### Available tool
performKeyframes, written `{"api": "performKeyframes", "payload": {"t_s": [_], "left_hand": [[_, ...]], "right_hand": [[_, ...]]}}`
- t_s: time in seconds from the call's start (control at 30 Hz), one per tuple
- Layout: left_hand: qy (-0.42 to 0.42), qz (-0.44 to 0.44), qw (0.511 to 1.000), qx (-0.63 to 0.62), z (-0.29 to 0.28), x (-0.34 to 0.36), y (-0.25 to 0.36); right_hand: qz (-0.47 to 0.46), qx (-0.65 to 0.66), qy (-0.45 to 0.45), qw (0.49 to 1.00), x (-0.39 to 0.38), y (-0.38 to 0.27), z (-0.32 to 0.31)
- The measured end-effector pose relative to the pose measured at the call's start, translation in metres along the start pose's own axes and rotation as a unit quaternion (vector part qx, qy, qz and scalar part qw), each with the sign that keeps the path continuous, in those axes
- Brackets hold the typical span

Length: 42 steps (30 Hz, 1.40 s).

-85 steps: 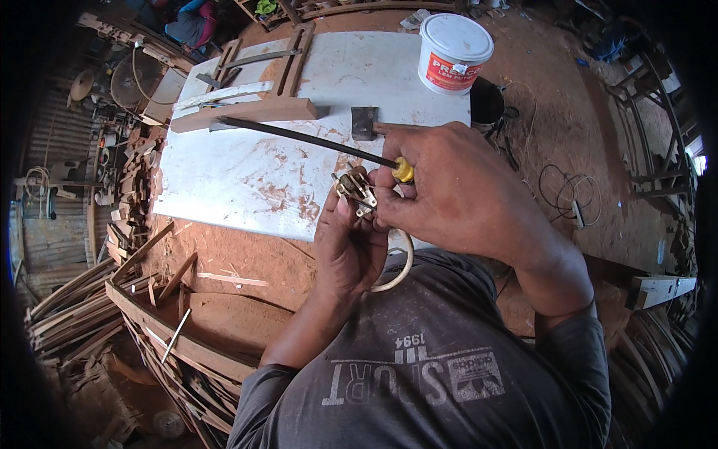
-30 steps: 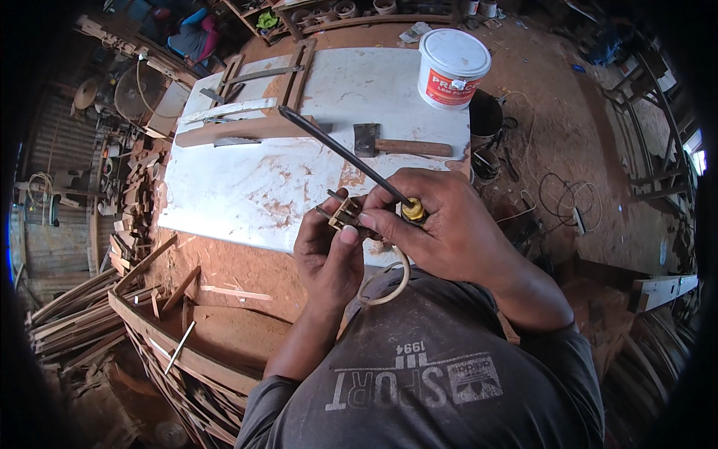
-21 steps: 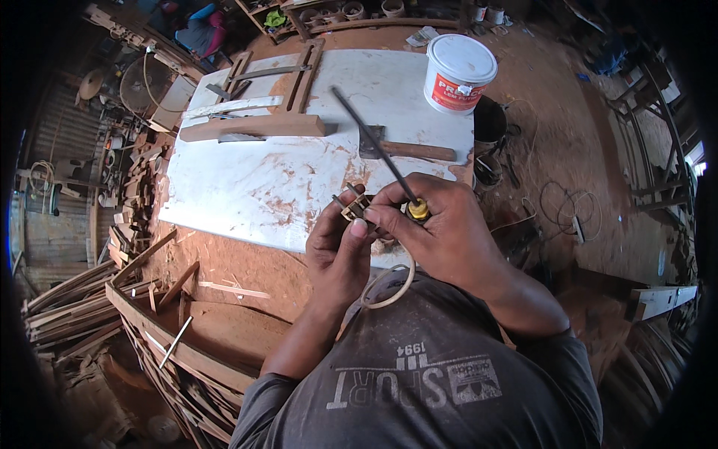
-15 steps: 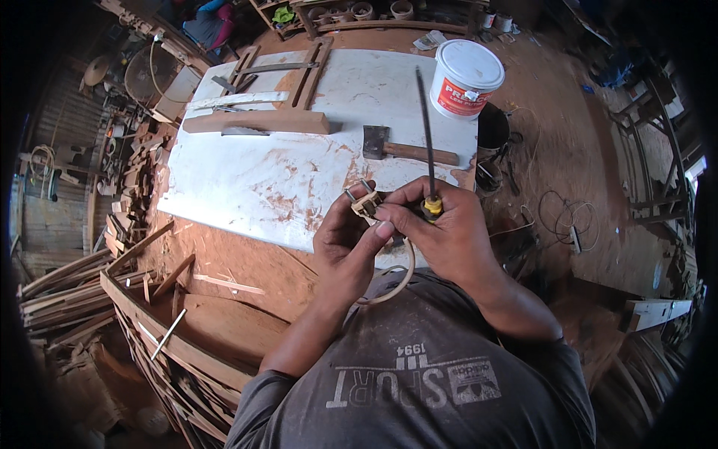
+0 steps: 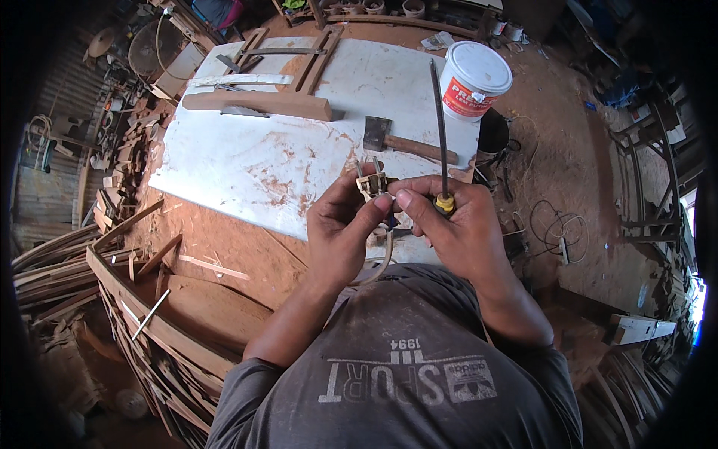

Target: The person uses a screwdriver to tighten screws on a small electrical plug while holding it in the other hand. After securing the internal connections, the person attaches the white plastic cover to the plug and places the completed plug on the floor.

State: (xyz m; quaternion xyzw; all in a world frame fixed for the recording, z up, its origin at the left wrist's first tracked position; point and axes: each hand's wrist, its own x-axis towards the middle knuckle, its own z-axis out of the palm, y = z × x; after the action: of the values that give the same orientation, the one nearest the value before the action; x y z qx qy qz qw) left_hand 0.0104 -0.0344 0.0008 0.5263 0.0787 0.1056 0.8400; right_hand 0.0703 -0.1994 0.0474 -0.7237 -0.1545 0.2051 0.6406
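My left hand [image 5: 336, 236] pinches a small, opened plug [image 5: 372, 185], its two metal pins pointing up, thumb at its lower part. A pale cable [image 5: 387, 254] loops down from it over the grey shirt. My right hand [image 5: 460, 228] is closed around the yellow handle of a long screwdriver [image 5: 442, 135], which stands nearly upright, tip toward the bucket. The thumb and forefinger of that hand pinch just right of the plug, at something small and dark, perhaps wire ends; exactly what is unclear.
A stained white board [image 5: 224, 165] bears a wooden frame [image 5: 314, 67], a wood strip [image 5: 262, 102], a hatchet [image 5: 378, 133] and a lidded white bucket [image 5: 475, 82]. Offcuts [image 5: 134, 299] pile at lower left. Loose cables [image 5: 561, 232] lie on the floor at right. A person [image 5: 221, 11] is at the top edge.
The screwdriver has swung from slanting up-left to almost upright. The plug has turned with its pins upward. My right hand has shifted slightly right, its thumb now beside the plug.
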Motion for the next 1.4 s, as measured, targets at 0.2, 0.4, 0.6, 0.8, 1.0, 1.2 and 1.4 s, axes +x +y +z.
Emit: {"api": "performKeyframes", "payload": {"t_s": [0.2,0.4,0.6,0.8,1.0,1.2,1.4], "left_hand": [[0.014,-0.022,0.998,-0.052,-0.005,0.000,-0.004],[0.006,-0.065,0.989,-0.130,-0.015,-0.002,-0.004],[0.050,-0.059,0.991,-0.107,-0.023,-0.003,-0.004],[0.065,-0.066,0.994,-0.050,-0.020,-0.003,0.002],[0.080,-0.049,0.995,0.037,-0.019,-0.004,0.004],[0.108,-0.039,0.991,0.063,-0.013,-0.006,0.005],[0.111,-0.038,0.989,0.084,-0.012,-0.007,0.005]], "right_hand": [[-0.021,0.029,-0.031,0.999,-0.002,-0.003,-0.007],[-0.152,-0.171,-0.046,0.972,-0.009,-0.007,-0.047],[-0.199,-0.363,-0.090,0.906,-0.020,-0.055,-0.079],[-0.250,-0.422,-0.073,0.868,-0.023,-0.069,-0.086],[-0.283,-0.436,-0.070,0.852,-0.020,-0.071,-0.081],[-0.281,-0.460,-0.084,0.838,-0.022,-0.075,-0.078],[-0.295,-0.498,-0.086,0.811,-0.022,-0.077,-0.077]]}}
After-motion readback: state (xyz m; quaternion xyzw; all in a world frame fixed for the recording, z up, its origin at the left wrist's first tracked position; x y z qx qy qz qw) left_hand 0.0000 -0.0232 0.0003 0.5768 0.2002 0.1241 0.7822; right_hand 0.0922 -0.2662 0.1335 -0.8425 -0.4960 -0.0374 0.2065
